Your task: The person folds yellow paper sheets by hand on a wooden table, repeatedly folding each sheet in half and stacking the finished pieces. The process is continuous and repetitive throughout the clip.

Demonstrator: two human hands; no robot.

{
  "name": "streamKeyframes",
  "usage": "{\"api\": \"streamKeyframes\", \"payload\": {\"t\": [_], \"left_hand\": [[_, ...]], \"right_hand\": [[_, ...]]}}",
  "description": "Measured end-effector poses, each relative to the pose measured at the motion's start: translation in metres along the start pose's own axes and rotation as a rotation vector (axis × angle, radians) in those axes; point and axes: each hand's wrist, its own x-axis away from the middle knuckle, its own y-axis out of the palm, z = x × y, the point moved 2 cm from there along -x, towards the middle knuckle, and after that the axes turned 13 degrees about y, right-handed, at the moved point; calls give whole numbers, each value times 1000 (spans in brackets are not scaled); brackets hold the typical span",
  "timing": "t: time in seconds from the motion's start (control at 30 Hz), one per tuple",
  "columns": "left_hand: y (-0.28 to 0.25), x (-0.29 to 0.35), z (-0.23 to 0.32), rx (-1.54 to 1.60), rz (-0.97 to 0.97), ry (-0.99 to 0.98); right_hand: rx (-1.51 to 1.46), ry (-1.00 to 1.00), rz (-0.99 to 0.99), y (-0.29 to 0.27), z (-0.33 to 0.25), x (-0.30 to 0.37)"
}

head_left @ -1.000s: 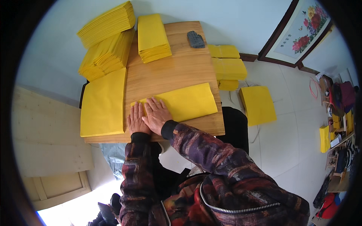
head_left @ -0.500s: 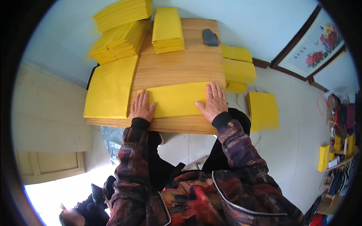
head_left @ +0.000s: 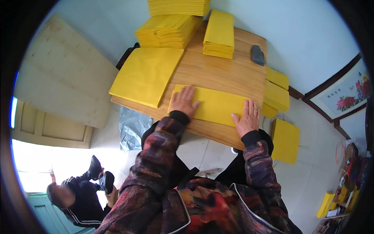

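Observation:
A long folded yellow sheet (head_left: pixel 218 102) lies along the near edge of the wooden table (head_left: pixel 241 41); whether it is paper or cloth I cannot tell. My left hand (head_left: pixel 184 102) rests flat on its left end, fingers stretched out. On the right end lies my right hand (head_left: pixel 248 119), palm down with the thumb apart. Left of the folded sheet is a flat stack of wide yellow sheets (head_left: pixel 147 76). Folded yellow sheets (head_left: pixel 219 33) are piled at the far side, beside a taller pile (head_left: pixel 167 31) at the far left.
A dark grey block (head_left: pixel 257 55) sits near the table's far right corner. Yellow bundles (head_left: pixel 277 91) stand past the right edge, and another yellow stack (head_left: pixel 286 140) is on the floor. Grey plastic sheeting (head_left: pixel 133 128) lies below left. Another person (head_left: pixel 80 199) sits at lower left.
My view has turned left, so the table appears rotated and further right, and more of the seated person shows. Both hands stay flat on the folded yellow sheet.

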Motion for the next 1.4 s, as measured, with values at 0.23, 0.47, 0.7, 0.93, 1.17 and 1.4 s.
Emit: {"api": "streamKeyframes", "payload": {"t": [0.23, 0.47, 0.7, 0.93, 1.17, 1.4], "left_hand": [[1, 4, -18, -71, -1, -50], [3, 0, -26, -63, -126, -60], [1, 2, -23, -104, -61, -28], [1, 1, -23, -90, -96, -51], [1, -2, -24, -81, -106, -56], [10, -1, -31, -46, -96, -32]], "right_hand": [[-155, -76, -26, -3, -75, 4], [-320, -200, -209, 29, -158, -11], [-122, -9, -16, 8, -18, -13], [-96, 151, -28, -16, 4, -16], [-199, -289, -126, 20, -116, 7], [-267, -27, -32, 12, -2, -16]]}}
